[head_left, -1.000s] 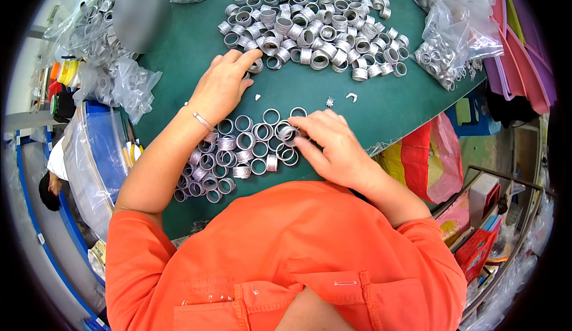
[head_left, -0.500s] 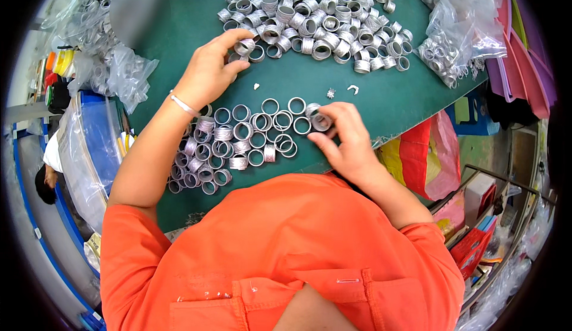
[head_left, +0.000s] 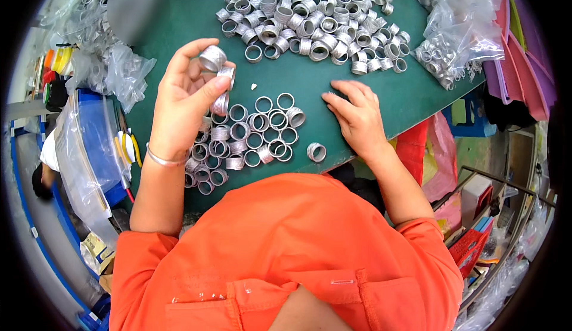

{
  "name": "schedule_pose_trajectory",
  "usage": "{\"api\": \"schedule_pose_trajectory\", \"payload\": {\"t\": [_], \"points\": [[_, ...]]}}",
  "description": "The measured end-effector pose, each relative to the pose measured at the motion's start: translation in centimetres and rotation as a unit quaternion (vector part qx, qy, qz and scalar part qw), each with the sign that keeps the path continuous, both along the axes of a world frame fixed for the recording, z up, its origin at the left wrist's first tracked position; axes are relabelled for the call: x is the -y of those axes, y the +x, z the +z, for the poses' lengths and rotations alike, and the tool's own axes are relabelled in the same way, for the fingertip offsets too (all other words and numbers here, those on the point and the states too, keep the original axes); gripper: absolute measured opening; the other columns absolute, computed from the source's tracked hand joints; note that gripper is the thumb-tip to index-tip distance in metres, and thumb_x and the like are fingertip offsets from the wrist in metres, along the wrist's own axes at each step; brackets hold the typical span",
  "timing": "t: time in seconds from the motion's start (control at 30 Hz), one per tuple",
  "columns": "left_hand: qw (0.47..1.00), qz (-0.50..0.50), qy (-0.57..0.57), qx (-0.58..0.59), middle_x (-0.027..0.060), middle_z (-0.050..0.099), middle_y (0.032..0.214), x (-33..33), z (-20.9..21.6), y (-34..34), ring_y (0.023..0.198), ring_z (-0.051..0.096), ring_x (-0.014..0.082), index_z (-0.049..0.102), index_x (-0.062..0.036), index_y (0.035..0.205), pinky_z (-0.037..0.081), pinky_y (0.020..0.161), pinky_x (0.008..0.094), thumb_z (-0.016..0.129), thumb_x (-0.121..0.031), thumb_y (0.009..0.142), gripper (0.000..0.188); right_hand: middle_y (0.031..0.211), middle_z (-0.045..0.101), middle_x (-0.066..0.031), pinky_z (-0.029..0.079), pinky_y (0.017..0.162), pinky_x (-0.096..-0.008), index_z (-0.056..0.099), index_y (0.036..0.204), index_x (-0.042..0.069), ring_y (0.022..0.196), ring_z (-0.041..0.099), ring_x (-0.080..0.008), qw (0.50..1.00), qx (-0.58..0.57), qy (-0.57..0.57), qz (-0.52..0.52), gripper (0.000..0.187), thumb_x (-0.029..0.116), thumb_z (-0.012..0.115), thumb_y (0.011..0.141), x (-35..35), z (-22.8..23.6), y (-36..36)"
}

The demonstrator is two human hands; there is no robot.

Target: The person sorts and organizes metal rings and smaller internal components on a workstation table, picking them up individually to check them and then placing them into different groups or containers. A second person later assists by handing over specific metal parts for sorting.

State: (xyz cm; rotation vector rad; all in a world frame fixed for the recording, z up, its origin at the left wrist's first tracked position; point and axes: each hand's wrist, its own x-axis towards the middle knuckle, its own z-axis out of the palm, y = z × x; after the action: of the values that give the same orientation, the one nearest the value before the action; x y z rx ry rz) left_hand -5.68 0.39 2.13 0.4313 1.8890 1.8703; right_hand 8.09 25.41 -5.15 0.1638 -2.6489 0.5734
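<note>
Pinched in my raised left hand (head_left: 173, 107) are a few silver metal rings (head_left: 213, 58), over the far left side of a loose group of similar rings (head_left: 258, 122) on the green table. My right hand (head_left: 362, 121) rests palm down on the table right of that group, fingers stretched forward and slightly bent, with no ring in them. What lies beneath its fingers is hidden. One single ring (head_left: 316, 151) sits apart, between the group and my right wrist. A small white scrap (head_left: 254, 86) lies beyond the group.
A large heap of silver rings (head_left: 310, 24) covers the far part of the green table (head_left: 185, 15). Clear plastic bags of rings stand at the far left (head_left: 128, 72) and far right (head_left: 444, 57). Yellow-handled pliers (head_left: 128, 146) hang by the left edge.
My left hand has drawn back from the heap toward me with rings in it. My right hand has let go of its rings and moved right, over where two small scraps lay.
</note>
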Motion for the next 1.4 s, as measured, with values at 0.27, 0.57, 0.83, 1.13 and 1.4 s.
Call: {"api": "schedule_pose_trajectory", "payload": {"t": [0.27, 0.57, 0.83, 1.13, 1.4], "points": [[0.995, 0.033, 0.063, 0.072, 0.0122, 0.059, 0.107, 0.9, -0.6, 1.5, 0.085, 0.059, 0.0164, 0.039, -0.0085, 0.131, 0.049, 0.056, 0.0241, 0.064, -0.008, 0.085, 0.052, 0.099, 0.062, -0.0128, 0.048, 0.081, -0.0391, 0.065, 0.091, 0.002, 0.092, 0.057, -0.0318, 0.987, -0.054, 0.033, -0.146, 0.021, -0.005, 0.065, 0.071, -6.8, -1.2, 3.1], [0.991, 0.011, 0.089, 0.099, 0.0133, 0.059, 0.107, -0.2, -0.2, 2.0, 0.086, 0.059, 0.0161, 0.039, -0.0092, 0.131, 0.049, 0.058, 0.024, 0.066, -0.01, 0.085, 0.053, 0.099, 0.063, -0.0068, 0.044, 0.08, -0.0364, 0.065, 0.095, 0.006, 0.094, 0.057, -0.025, 0.987, -0.089, 0.063, -0.121, 0.028, -0.001, 0.067, 0.068, -6.4, -0.2, -2.2], [0.989, 0.024, 0.078, 0.122, 0.01, 0.06, 0.106, 0.0, -0.4, 2.0, 0.086, 0.059, 0.0147, 0.04, -0.0104, 0.13, 0.047, 0.064, 0.0225, 0.064, -0.008, 0.085, 0.051, 0.078, 0.066, -0.0089, 0.042, 0.046, -0.0218, 0.064, 0.099, 0.003, 0.055, 0.057, -0.0111, 0.787, 0.119, -0.577, -0.181, 0.017, -0.001, 0.055, 0.085, -5.3, 2.4, -1.9], [0.99, -0.002, 0.086, 0.115, 0.0112, 0.06, 0.107, -0.4, -0.4, 2.1, 0.087, 0.059, 0.0139, 0.039, -0.0096, 0.131, 0.047, 0.059, 0.0227, 0.064, -0.008, 0.085, 0.052, 0.068, 0.063, -0.012, 0.037, 0.038, -0.0213, 0.062, 0.095, -0.004, 0.044, 0.051, -0.011, 0.604, 0.184, -0.775, -0.029, 0.019, 0.004, 0.048, 0.087, -5.7, 2.9, -0.3], [0.989, 0.006, 0.085, 0.117, 0.0111, 0.06, 0.106, -0.3, -0.5, 2.1, 0.086, 0.059, 0.0143, 0.039, -0.0095, 0.131, 0.047, 0.059, 0.0229, 0.065, -0.009, 0.085, 0.053, 0.085, 0.058, -0.0123, 0.05, 0.07, -0.0364, 0.065, 0.095, 0.003, 0.08, 0.058, -0.0294, 0.988, 0.005, -0.145, 0.054, 0.029, -0.008, 0.058, 0.069, 0.1, 1.6, 0.7]]}}
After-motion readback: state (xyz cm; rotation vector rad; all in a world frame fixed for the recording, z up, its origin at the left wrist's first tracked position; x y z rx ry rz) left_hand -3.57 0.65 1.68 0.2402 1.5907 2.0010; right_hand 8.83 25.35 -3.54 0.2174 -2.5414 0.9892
